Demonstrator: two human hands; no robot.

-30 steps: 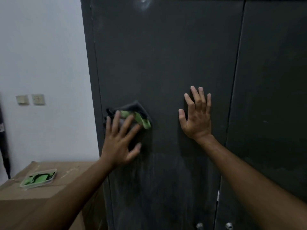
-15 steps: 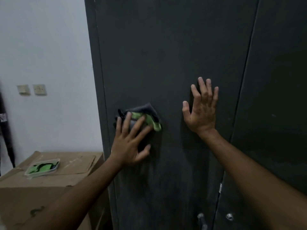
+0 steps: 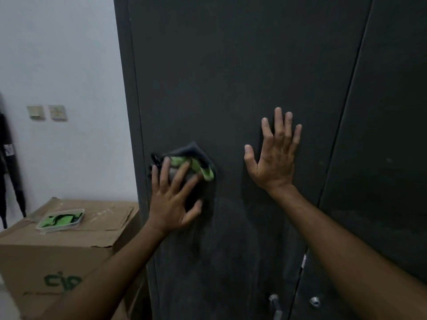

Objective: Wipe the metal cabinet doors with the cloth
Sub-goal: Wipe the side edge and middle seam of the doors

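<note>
A tall dark grey metal cabinet fills the view; its left door (image 3: 231, 77) and right door (image 3: 388, 135) meet at a vertical seam. A crumpled grey and green cloth (image 3: 194, 161) lies flat against the left door near its left edge. My left hand (image 3: 172, 199) presses the cloth onto the door with spread, straight fingers. To the right, my right hand (image 3: 275, 155) rests palm-flat on the same door, fingers straight and pointing up, holding nothing.
A cardboard box (image 3: 64, 250) stands left of the cabinet with a clear tray (image 3: 60, 220) of green cloth on top. Two wall switches (image 3: 46, 112) sit on the white wall. Small metal handles (image 3: 275, 301) show low by the seam.
The view has shifted a little, so both hands and the cloth appear slightly further right on the door. The hands keep the same flat poses.
</note>
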